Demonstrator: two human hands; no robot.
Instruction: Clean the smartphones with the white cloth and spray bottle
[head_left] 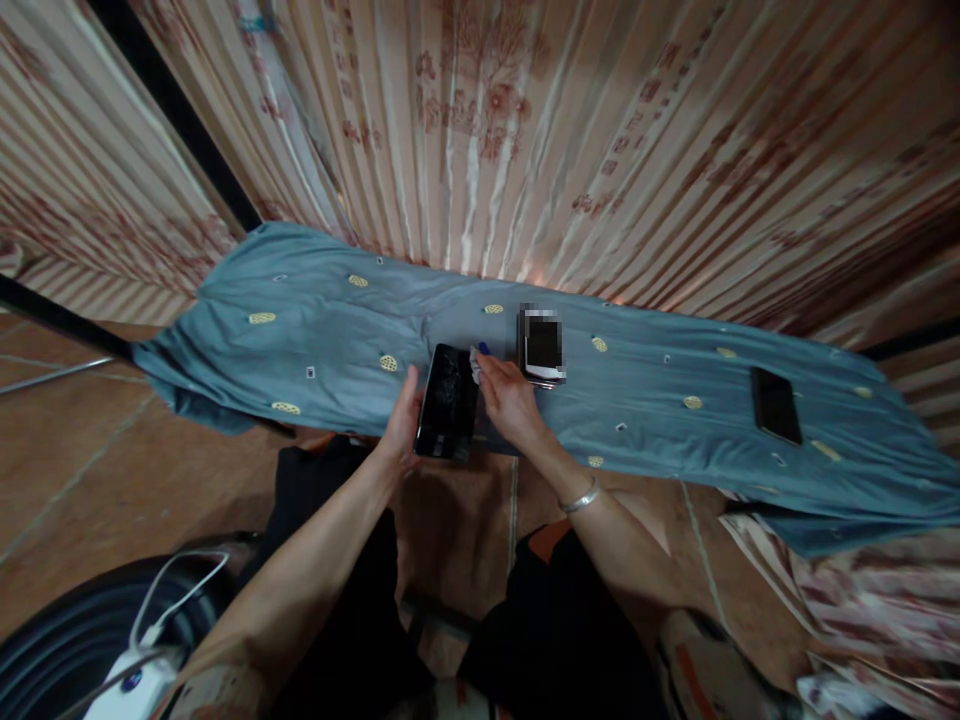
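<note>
A black phone or small tablet [448, 402] with smears on its dark screen is held by my left hand [405, 415], which grips its left and lower edge. My right hand [510, 400] is closed at the device's upper right edge, pinching a small greyish-white cloth or tissue [475, 365]. Something small and blue [484, 349] shows by its fingertips. Just beyond my right hand lies a stack of phones [543, 345], its top partly pixelated. Farther right, another dark phone [777, 405] rests on the blue-green cloth [645, 390].
Pleated patterned curtains [487, 130] hang behind the cloth-covered surface. Dark poles [180, 120] stand at the left. At the lower left are a white power strip [135, 682] with cables and a black coil [67, 625]. My knees are below the cloth's near edge.
</note>
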